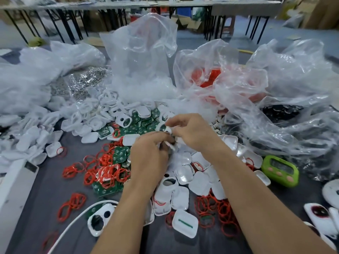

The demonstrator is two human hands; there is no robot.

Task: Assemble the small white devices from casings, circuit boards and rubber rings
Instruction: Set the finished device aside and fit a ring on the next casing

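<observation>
Two hands meet above the cluttered tabletop [36,198]: left hand [148,156] and right hand [194,132] both have fingers [176,123] curled, pinching one small white casing [167,128].

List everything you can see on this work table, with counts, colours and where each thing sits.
casings: many, white, piled centre and left
circuit boards: many, green, centre, among the casings
rubber rings: many, red, scattered in front
plastic bags: several, clear, along the back
timer: one, green, right
cable: one, white, front left
held part: one, white, between the hands
left hand, right hand: two, centre, both gripping the held part
</observation>
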